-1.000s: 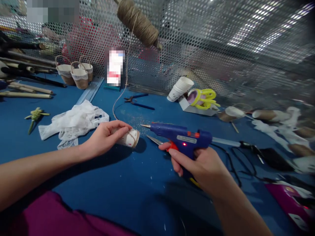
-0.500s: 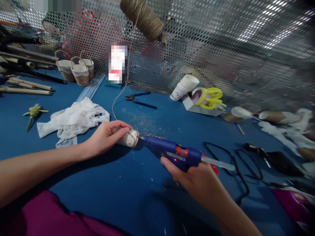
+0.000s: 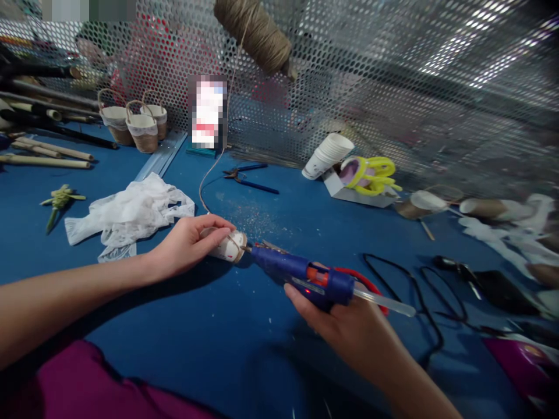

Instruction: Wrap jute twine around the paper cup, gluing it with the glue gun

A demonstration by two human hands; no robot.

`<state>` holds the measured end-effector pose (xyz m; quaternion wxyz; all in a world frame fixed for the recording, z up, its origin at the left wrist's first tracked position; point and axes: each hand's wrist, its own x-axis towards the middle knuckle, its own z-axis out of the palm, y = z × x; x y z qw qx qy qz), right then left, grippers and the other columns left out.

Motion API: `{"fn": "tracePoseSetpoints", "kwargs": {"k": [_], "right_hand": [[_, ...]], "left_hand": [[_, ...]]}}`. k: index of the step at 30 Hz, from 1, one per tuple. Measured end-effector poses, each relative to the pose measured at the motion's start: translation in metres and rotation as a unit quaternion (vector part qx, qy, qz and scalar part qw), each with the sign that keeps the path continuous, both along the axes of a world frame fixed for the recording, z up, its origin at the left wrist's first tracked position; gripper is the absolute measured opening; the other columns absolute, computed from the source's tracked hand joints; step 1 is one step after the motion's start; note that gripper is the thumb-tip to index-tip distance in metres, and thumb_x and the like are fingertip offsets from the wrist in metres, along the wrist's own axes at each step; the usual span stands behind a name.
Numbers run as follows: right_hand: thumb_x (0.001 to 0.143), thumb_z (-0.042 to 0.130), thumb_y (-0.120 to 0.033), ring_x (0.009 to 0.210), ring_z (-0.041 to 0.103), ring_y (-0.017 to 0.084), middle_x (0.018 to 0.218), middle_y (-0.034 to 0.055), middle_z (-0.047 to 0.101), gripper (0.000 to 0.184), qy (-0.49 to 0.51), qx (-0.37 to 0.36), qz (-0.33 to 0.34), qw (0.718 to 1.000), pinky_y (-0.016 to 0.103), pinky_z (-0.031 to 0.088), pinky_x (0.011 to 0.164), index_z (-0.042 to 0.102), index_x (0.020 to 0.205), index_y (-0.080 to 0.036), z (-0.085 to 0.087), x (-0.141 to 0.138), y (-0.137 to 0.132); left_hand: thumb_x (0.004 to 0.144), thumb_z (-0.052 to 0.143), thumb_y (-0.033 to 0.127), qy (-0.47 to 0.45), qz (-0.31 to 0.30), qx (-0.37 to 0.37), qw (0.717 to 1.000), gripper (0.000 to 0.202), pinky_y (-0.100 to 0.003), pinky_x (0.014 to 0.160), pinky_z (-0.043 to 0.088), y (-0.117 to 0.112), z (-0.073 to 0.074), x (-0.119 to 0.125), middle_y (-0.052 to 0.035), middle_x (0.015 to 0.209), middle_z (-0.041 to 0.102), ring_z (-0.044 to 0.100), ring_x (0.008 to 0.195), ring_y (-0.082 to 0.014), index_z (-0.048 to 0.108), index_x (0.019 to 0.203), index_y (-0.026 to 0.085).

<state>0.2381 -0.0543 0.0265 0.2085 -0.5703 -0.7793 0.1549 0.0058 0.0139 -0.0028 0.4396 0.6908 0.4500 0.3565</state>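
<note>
On the blue table, a small white paper cup lies on its side, its rim end pointing right. My left hand is closed round the cup from the left and hides much of it. A strand of twine runs down to the cup from the spool above, and some of it crosses the cup. In my right hand is a blue hot glue gun, a clear glue stick poking out of its back. The gun's nozzle is at the cup's right end.
White lace lies left of the cup. Pliers, stacked paper cups and yellow-handled scissors are farther back. Finished little baskets stand by a phone against the perforated metal screen. A black cord loops at right.
The glue gun has tilted and shifted slightly left and down, with its red trigger part showing more. My left hand and the cup have stayed in place.
</note>
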Motion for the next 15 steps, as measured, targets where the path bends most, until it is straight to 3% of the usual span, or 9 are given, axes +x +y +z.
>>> {"fn": "tracePoseSetpoints", "kwargs": {"k": [4,15], "right_hand": [[0.079,0.048,-0.035,0.069,0.065,0.020,0.075,0.0042,0.069,0.018,-0.011,0.024,0.013,1.000,0.031,0.052,0.065,0.060,0.080,-0.022,-0.001,0.000,0.002],[0.078,0.049,-0.030,0.068,0.064,0.019,0.071,0.0037,0.068,0.013,-0.020,0.009,0.015,1.000,0.030,0.052,0.065,0.059,0.073,-0.023,0.012,-0.006,0.002]], "left_hand": [[0.083,0.047,0.032,0.021,-0.002,0.014,1.000,0.027,-0.023,0.062,0.046,0.000,-0.001,0.000,-0.0044,0.083,0.068,0.060,0.071,-0.0141,0.064,0.092,0.014],[0.085,0.044,0.033,0.036,-0.021,0.026,0.999,0.028,-0.023,0.062,0.045,0.000,-0.001,-0.002,-0.0049,0.083,0.068,0.059,0.071,-0.0144,0.063,0.093,0.014]]}}
